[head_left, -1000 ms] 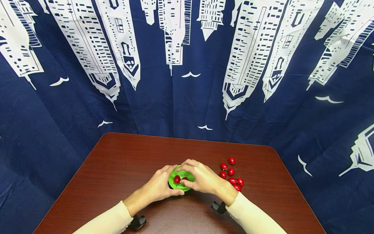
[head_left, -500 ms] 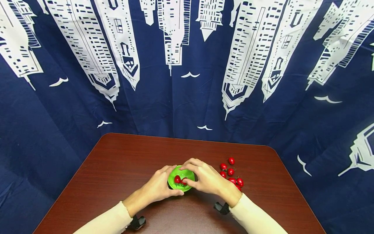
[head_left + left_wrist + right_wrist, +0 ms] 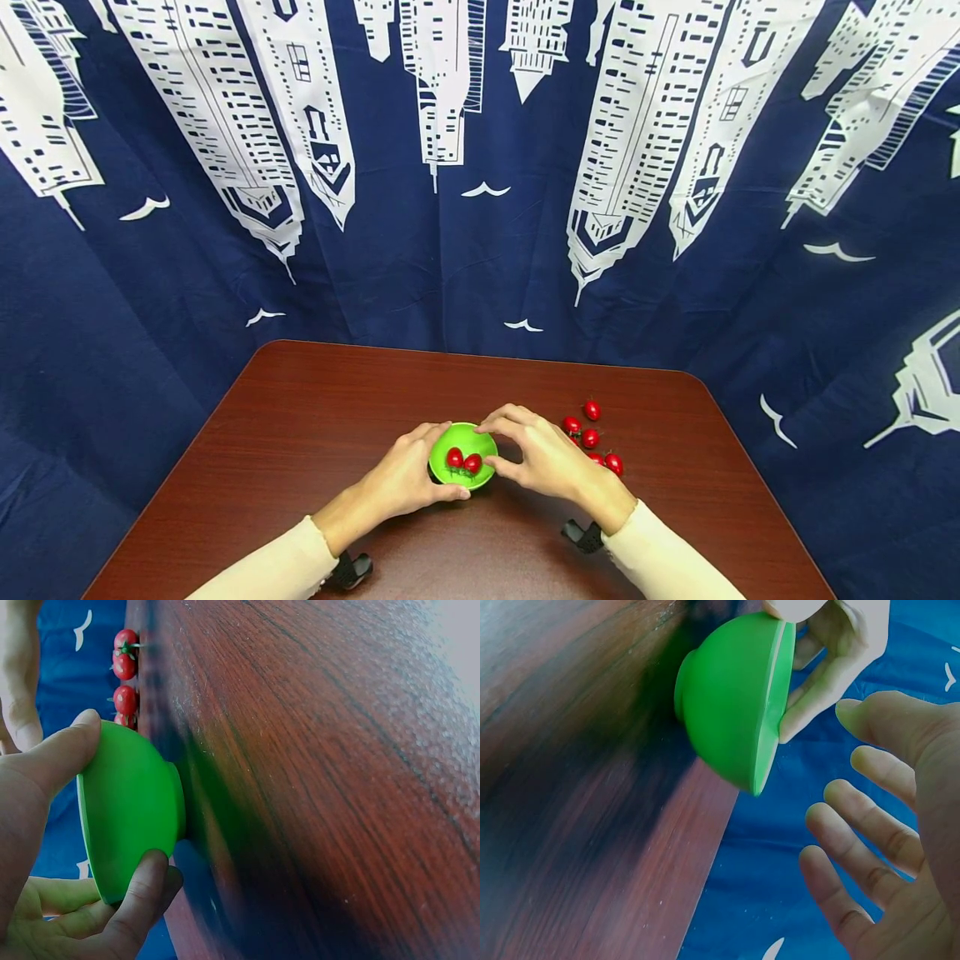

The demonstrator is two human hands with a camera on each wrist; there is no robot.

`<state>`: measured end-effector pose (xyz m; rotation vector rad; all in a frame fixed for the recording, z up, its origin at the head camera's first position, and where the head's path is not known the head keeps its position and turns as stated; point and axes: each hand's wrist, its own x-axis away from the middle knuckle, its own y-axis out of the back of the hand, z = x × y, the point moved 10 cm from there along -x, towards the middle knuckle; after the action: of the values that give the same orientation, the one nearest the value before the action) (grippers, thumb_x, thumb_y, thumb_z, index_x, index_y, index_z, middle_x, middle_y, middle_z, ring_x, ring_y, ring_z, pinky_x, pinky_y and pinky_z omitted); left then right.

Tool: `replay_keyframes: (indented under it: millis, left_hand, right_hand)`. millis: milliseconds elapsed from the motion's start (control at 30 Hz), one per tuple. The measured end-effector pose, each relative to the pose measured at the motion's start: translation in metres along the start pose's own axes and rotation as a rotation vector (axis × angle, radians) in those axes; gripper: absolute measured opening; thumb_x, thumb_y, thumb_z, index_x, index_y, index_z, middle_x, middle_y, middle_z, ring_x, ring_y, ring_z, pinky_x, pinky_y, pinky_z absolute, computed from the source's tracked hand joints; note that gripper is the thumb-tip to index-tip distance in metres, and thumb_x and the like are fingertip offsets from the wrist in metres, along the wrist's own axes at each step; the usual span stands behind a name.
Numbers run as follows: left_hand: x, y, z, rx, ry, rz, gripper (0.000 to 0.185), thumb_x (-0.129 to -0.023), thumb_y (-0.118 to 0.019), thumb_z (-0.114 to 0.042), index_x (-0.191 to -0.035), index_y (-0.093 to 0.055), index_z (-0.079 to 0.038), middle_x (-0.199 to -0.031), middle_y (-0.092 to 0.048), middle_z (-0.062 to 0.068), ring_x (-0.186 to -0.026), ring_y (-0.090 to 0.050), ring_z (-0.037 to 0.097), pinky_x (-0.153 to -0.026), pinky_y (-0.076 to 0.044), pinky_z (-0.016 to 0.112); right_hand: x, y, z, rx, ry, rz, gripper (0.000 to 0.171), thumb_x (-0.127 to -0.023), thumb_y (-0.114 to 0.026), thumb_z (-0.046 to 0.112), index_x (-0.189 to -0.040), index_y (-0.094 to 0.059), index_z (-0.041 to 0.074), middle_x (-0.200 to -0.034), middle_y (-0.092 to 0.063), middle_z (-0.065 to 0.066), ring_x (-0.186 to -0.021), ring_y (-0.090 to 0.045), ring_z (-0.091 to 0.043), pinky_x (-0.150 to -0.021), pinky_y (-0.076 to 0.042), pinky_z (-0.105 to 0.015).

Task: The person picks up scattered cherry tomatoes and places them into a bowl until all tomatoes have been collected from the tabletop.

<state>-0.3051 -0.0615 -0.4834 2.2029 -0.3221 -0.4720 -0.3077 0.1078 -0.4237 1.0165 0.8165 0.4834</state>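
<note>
A small green bowl stands on the table with two cherry tomatoes side by side in it, green stems attached. My left hand grips the bowl from its left, thumb at the near rim and fingers round the far side; the left wrist view shows the bowl's green wall between thumb and fingers. My right hand hovers just right of the bowl. In the right wrist view its fingers are spread, apart from the bowl, and hold nothing.
Several loose cherry tomatoes lie on the brown wooden table to the right, some hidden behind my right hand. A blue curtain with white building prints hangs behind the table's far edge.
My right hand has drawn back from inside the bowl toward the right, and the second tomato in the bowl now shows fully. My left hand keeps its place on the bowl.
</note>
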Motion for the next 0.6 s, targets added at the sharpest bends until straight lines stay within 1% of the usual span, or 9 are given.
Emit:
replay_keyframes:
  millis: [133,433,600]
  left_hand:
    - [0.001,0.001,0.001,0.002,0.005,-0.006,0.11,-0.081,-0.108,-0.047,-0.163,-0.059,0.007,-0.154,-0.073,0.02,-0.129,-0.078,0.035,-0.111,-0.067,0.053]
    - [0.002,0.002,-0.001,-0.019,-0.014,-0.026,0.11,-0.079,-0.109,-0.048,-0.161,-0.061,0.008,-0.148,-0.075,0.018,-0.129,-0.078,0.036,-0.112,-0.067,0.055]
    - [0.001,0.001,0.002,-0.006,0.008,-0.017,0.111,-0.079,-0.109,-0.048,-0.163,-0.061,0.006,-0.15,-0.074,0.017,-0.133,-0.076,0.036,-0.115,-0.065,0.055]
  right_hand:
    - [0.006,0.006,-0.004,0.0,-0.005,-0.023,0.043,-0.098,-0.096,0.022,-0.138,-0.083,0.015,-0.135,-0.079,0.003,-0.127,-0.079,-0.017,-0.109,-0.069,-0.042]
    - [0.025,0.015,-0.02,0.02,-0.036,-0.066,0.043,-0.097,-0.097,0.02,-0.138,-0.082,0.018,-0.137,-0.079,0.006,-0.127,-0.08,-0.015,-0.108,-0.069,-0.043]
    - [0.037,0.022,-0.03,0.045,-0.071,-0.084,0.044,-0.097,-0.097,0.022,-0.138,-0.081,0.024,-0.138,-0.077,0.009,-0.127,-0.079,-0.014,-0.105,-0.069,-0.044]
